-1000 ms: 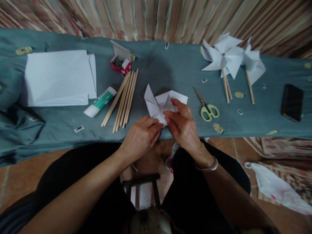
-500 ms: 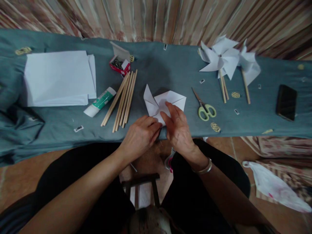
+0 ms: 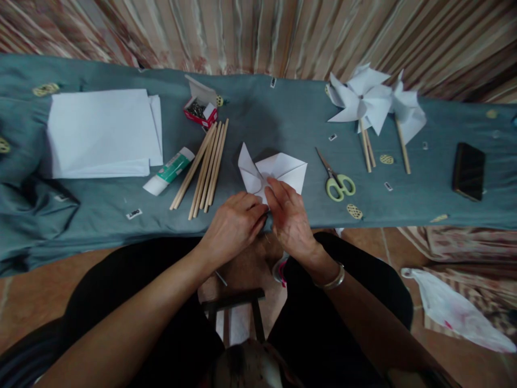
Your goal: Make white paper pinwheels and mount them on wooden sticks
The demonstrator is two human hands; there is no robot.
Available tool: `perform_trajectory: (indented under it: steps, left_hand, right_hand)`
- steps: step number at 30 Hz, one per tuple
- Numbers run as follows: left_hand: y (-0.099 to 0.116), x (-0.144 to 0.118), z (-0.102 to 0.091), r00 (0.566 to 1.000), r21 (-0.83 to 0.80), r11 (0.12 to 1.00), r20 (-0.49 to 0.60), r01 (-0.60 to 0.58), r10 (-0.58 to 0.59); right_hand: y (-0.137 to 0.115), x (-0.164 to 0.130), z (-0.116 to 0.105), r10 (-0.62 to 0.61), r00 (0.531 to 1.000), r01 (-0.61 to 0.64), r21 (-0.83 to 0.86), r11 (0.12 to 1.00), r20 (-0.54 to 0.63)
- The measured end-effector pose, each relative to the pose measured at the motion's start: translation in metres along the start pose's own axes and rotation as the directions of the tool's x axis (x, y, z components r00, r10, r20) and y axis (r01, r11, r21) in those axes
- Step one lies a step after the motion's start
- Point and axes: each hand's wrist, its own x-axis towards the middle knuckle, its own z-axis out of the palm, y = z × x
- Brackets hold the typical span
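Both hands are on the half-folded white paper piece [image 3: 274,170] at the near edge of the worktop [image 3: 283,116], which is draped in a teal cloth. The left hand [image 3: 234,226] is curled over the paper's lower left corner, probably pinning it flat, while the right hand [image 3: 288,215] has its fingers bent onto the middle where the flaps meet, looks like it's pressing a fold toward the center. So both are closed down on the paper rather than spread open. One flap sticks up on the left, the rest lies flat. Everything else is laid out in easy reach: a stack of white sheets [image 3: 103,132] far left, a glue tube [image 3: 169,170] and a bundle of wooden sticks [image 3: 204,164] just beside the paper, a small red box [image 3: 200,110] behind the sticks, scissors [image 3: 337,178] to the right, and two finished pinwheels [image 3: 375,102] lying on their sticks further back. A dark phone [image 3: 468,171] sits well off to the right. Can't tell what's in the red box, it's too small and dark, and the hands hide the paper's near corner entirely.
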Motion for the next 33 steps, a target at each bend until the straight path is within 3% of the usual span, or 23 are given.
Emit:
perform_trajectory:
  steps: [5, 10, 13, 17, 21, 26, 33]
  left_hand:
    - [0.000, 0.001, 0.000, 1.000, 0.009, 1.000, 0.005, 0.005, -0.005]
    - [0.000, 0.001, 0.000, 1.000, 0.019, 1.000, -0.006, 0.012, -0.012]
    - [0.001, 0.000, 0.001, 1.000, 0.023, 1.000, -0.016, 0.004, -0.003]
    - [0.000, 0.000, 0.001, 0.999, 0.024, 1.000, -0.034, -0.005, 0.006]
    - [-0.001, 0.000, 0.000, 0.999, 0.029, 0.999, -0.044, -0.019, 0.020]
    - [-0.001, 0.000, -0.001, 0.999, 0.038, 0.999, -0.037, -0.027, 0.028]
    - [-0.003, 0.001, -0.007, 0.998, 0.067, 0.996, -0.030, -0.052, 0.054]
  right_hand:
    - [0.000, 0.005, -0.002, 0.017, 1.000, -0.017, 0.014, 1.000, -0.005]
    - [0.005, 0.008, -0.019, 0.046, 0.998, -0.042, 0.105, 0.994, -0.033]
    - [0.017, 0.012, -0.029, 0.074, 0.993, -0.060, 0.152, 0.987, -0.091]
    - [0.042, 0.029, -0.033, 0.194, 0.966, -0.186, 0.060, 0.981, -0.174]
    - [0.057, 0.049, -0.028, 0.189, 0.975, -0.189, 0.008, 0.982, -0.116]
    - [0.058, 0.055, -0.033, 0.168, 0.980, -0.169, -0.002, 0.986, -0.103]
    - [0.065, 0.048, -0.049, 0.315, 0.941, -0.303, 0.103, 0.947, -0.123]
